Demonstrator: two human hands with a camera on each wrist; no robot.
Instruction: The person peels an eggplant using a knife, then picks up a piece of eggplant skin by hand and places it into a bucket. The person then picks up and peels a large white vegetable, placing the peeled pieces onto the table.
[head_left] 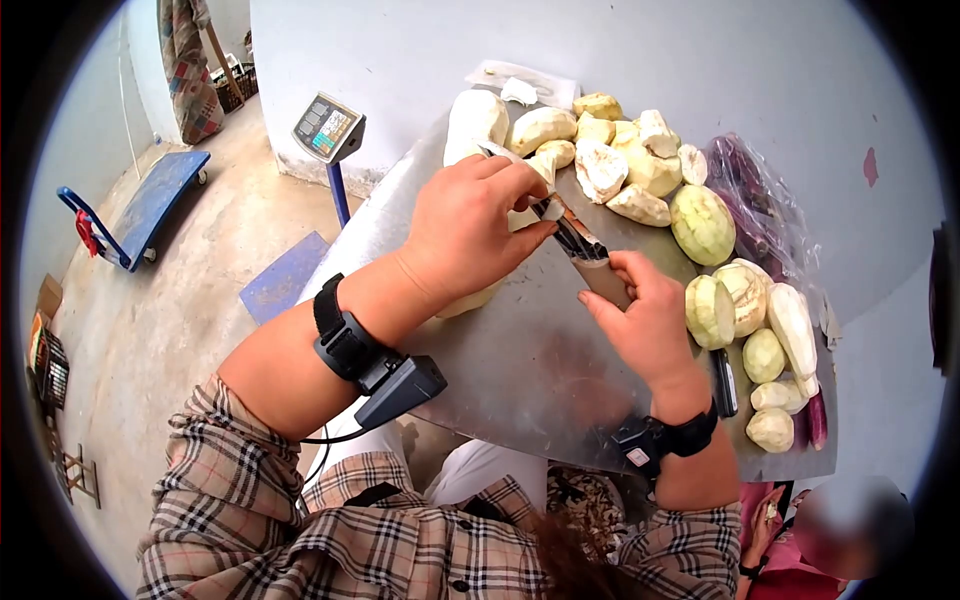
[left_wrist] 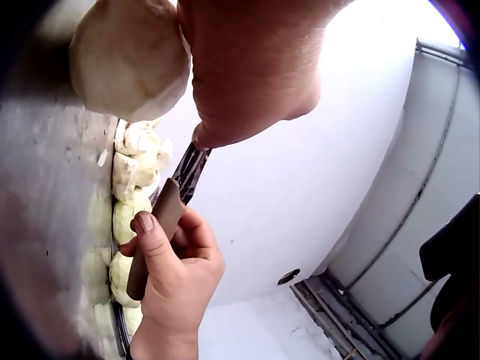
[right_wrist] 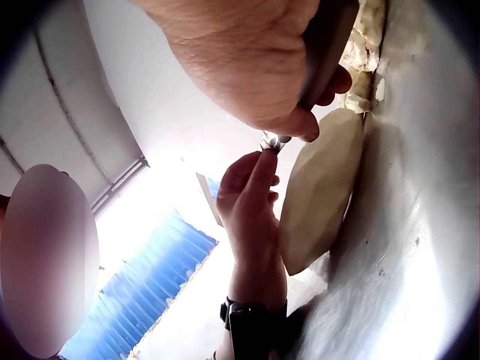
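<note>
My right hand (head_left: 648, 318) grips the brown handle (head_left: 606, 281) of a bladed tool (head_left: 575, 235) over the metal table. The tool's other part is shiny with dark stripes. My left hand (head_left: 468, 228) pinches that part between thumb and fingers, its palm hiding some of it. In the left wrist view the handle (left_wrist: 159, 240) lies along the right hand's thumb. A large peeled eggplant (right_wrist: 324, 191) lies on the table beside the left hand. More peeled eggplants (head_left: 702, 225) lie beyond and to the right of the hands.
Purple eggplants (head_left: 740, 185) lie in a clear plastic bag at the back right. A black-handled object (head_left: 724, 382) rests by the right wrist. A scale display (head_left: 328, 128) stands left of the table, with a blue cart (head_left: 150, 205) farther off. Another person (head_left: 800, 560) is at the lower right.
</note>
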